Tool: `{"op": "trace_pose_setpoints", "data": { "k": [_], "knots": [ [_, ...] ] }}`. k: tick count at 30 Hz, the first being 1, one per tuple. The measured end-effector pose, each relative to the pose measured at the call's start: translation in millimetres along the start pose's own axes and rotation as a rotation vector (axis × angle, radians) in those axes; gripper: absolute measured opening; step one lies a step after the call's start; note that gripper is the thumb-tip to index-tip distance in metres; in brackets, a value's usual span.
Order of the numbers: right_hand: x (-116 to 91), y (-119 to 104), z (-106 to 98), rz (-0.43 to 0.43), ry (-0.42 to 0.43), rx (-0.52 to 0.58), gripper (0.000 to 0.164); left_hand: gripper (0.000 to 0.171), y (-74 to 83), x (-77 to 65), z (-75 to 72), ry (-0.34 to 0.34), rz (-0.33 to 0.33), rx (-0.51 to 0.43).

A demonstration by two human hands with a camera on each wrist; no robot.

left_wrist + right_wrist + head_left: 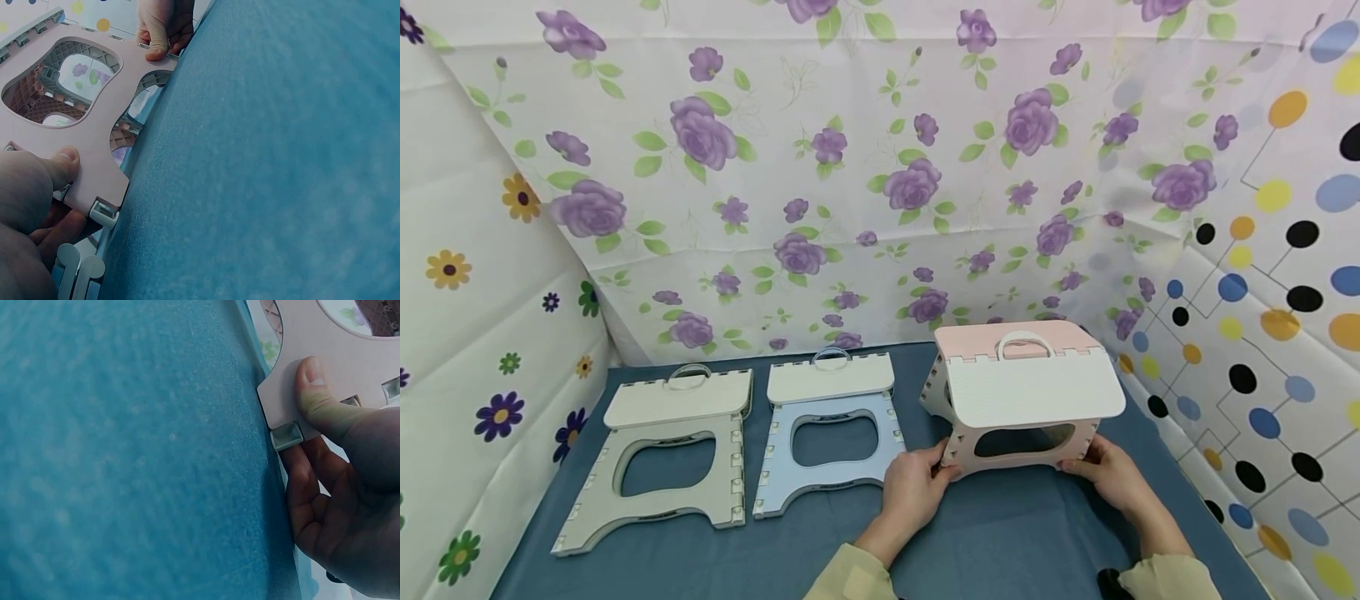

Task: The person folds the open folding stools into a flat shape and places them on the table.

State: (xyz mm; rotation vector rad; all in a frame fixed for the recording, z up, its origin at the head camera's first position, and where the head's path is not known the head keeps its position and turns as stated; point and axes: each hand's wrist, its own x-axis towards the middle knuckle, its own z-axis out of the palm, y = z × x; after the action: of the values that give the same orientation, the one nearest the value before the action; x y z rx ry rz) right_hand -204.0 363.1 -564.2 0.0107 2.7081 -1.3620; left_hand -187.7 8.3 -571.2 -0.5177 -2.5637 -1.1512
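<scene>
A pink-and-white folding step stool stands opened out at the right, a white loop handle at the middle of its top. My left hand grips the lower left corner of its near pink leg panel, thumb on the front face and fingers behind. At the lower right corner my right hand pinches the same panel; its thumb lies on the outer face, with curled fingers at the panel's edge. The panel's big cut-out shows between both hands.
Left of it, a blue-and-white folded step stool lies flat, close to my left hand. A grey-green-and-white folded stool lies farther left. Blue cloth covers the table. Floral and dotted curtains hang behind and at the sides.
</scene>
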Motion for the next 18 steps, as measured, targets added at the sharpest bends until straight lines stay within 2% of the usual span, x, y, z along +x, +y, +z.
{"op": "trace_pose_setpoints", "data": {
  "k": [18],
  "knots": [
    [-0.1, -0.7, -0.4, 0.008, -0.002, -0.004, 0.048, 0.043, -0.9, 0.2, -0.2, 0.006, 0.008, 0.021]
  ]
}}
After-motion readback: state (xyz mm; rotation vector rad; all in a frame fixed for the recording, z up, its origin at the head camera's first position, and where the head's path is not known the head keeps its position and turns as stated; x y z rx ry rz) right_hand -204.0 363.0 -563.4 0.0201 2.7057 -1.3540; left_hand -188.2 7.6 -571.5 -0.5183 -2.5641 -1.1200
